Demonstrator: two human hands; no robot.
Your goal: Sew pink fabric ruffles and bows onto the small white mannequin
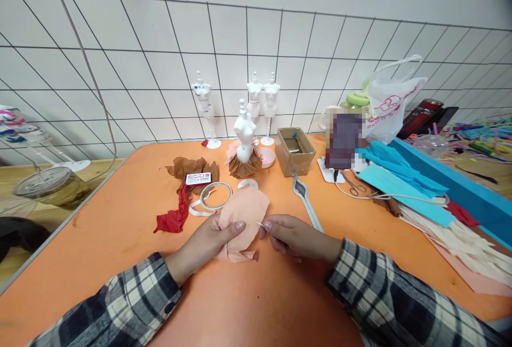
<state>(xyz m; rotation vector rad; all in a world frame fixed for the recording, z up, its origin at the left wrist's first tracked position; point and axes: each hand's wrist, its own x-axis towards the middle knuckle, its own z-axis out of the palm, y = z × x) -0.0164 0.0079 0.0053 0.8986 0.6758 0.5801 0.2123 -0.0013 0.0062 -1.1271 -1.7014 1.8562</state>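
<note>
My left hand [218, 237] grips a peach piece of crepe paper [244, 208], its thumb pressed on top and its fingers hidden underneath. The sheet has a curved outer edge, and a strip of it folds over at the bottom. Between the thumb and fingertips of my right hand [290, 236] is a thin pale stick [260, 224], like a toothpick, its tip over the right side of the paper. Just beyond the sheet stands a small white dress form [244, 131] wearing a gathered brown paper skirt [245, 167].
Left of the paper lie a tape roll [216, 196], red crepe paper [173, 220], brown paper [186, 166] and a small box [198, 178]. A cardboard box [296, 152], tweezers [306, 203] and scissors [355, 187] are to the right. More dress forms [271, 96] stand behind.
</note>
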